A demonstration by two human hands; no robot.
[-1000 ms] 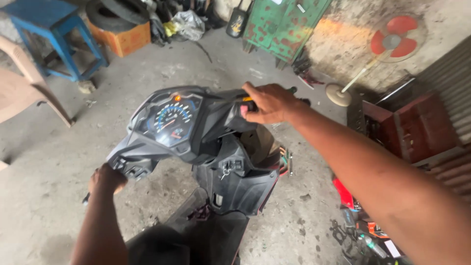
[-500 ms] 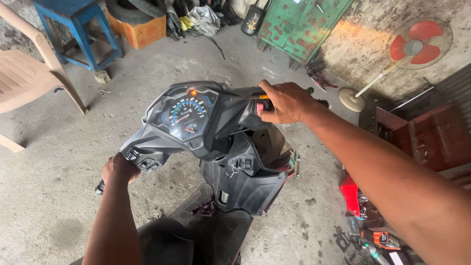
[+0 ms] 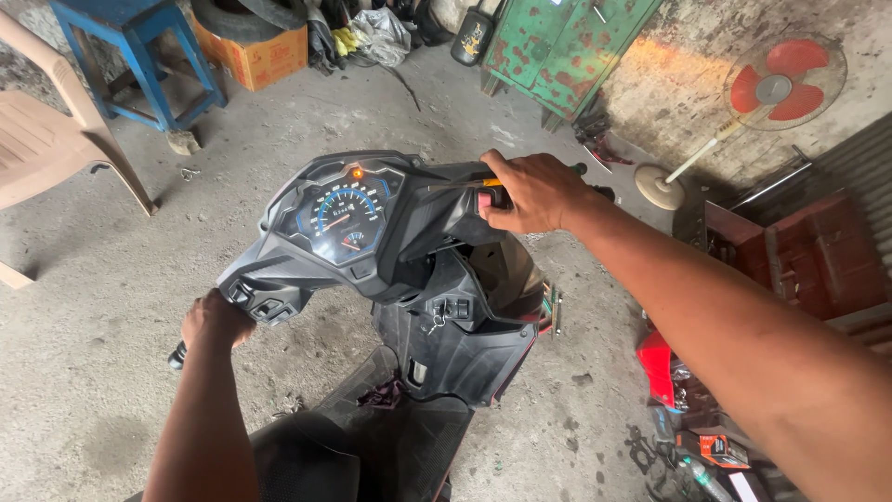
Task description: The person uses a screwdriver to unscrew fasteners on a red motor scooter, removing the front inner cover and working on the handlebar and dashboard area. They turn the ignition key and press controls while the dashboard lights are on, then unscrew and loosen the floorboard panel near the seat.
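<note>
Down at 6 o'clock is the black seat (image 3: 307,460) of a scooter, and the person sits over it. The left hand (image 3: 216,321) is the nearer one, at about 8 o'clock. Its grip is wrapped tight around the left handle (image 3: 177,355), and only the black tip of that handle pokes out past the fingers. In the middle sits the dashboard (image 3: 339,216) with its round blue dial and a small orange light on top. Under it the front cover (image 3: 455,349) is black and looks partly open, with a key (image 3: 435,322) in its slot. The handlebar runs long-ways from 8 o'clock up to 2 o'clock, so it is turned with the right end farther away. The right hand (image 3: 530,191) reaches out on a straight arm to that far end. Its grip is pressed together around the right handle (image 3: 585,172), and the thumb rests by the switches. Each hand is already on its own handle. Farther off on the concrete floor (image 3: 84,279) are a tan plastic chair (image 3: 46,139) at 10 o'clock, a blue stool (image 3: 139,46) at 11 o'clock, a green metal cabinet (image 3: 557,42) at 1 o'clock, and a red fan (image 3: 776,84) at 2 o'clock.
</note>
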